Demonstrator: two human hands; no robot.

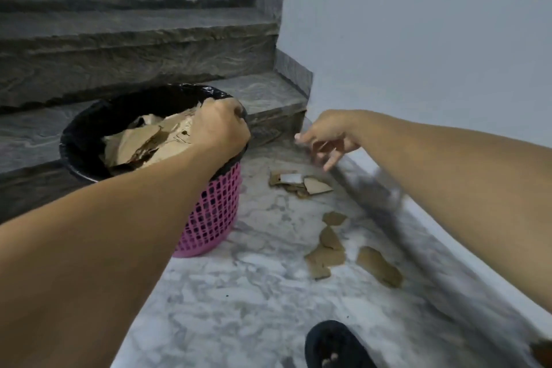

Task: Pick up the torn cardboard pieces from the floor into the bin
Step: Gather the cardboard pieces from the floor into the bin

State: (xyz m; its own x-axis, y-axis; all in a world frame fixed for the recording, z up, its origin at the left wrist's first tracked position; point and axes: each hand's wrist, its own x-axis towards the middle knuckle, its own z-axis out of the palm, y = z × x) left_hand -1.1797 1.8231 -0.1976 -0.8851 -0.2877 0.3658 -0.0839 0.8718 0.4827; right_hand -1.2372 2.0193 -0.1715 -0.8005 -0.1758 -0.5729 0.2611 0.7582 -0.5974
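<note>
— Where's the left hand (221,125)?
— Gripping the pink bin's (213,212) rim; cardboard fills it.
— The right hand (327,142)?
— Fingers spread, empty, above torn cardboard pieces (325,236) on marble floor (239,308).

The bin (206,218) stands on the floor (254,293) before the stairs (134,48); cardboard pieces (328,251) lie at its 3 o'clock, others inside it.
</note>
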